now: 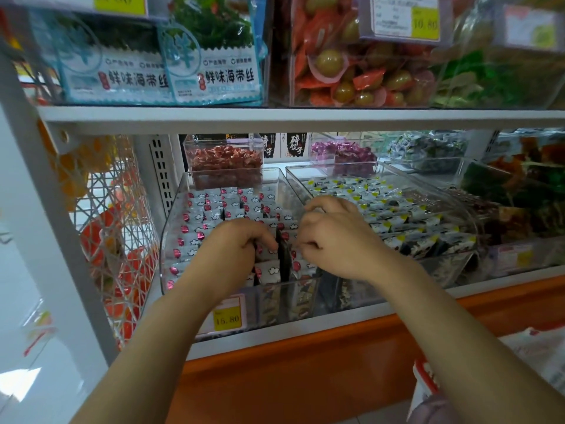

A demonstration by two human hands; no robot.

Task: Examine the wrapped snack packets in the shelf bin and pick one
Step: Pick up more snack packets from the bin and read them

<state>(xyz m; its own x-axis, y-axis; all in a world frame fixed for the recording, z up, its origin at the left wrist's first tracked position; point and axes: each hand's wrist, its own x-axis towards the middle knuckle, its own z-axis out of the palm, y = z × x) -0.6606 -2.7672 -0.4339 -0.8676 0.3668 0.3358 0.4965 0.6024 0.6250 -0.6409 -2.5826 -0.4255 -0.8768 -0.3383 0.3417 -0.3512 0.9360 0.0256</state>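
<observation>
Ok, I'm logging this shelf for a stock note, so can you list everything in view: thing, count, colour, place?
Pink-dot snack packets: many, white with pink, in the clear bin under both hands.
Yellow-dot snack packets: many, white, black and yellow, clear bin to the right.
Price tag: one, yellow, reads 15.80, on the front of the bin.
Red snacks box: one, clear, behind the pink-dot bin.
Purple sweets box: one, clear, back row.
Seaweed bags: two, light blue, upper shelf, left.
Orange and green packets: many, clear bin, upper shelf, middle.
Left hand: among the pink-dot packets, fingers curled down.
Right hand: beside it, fingers curled into the same bin.
</observation>
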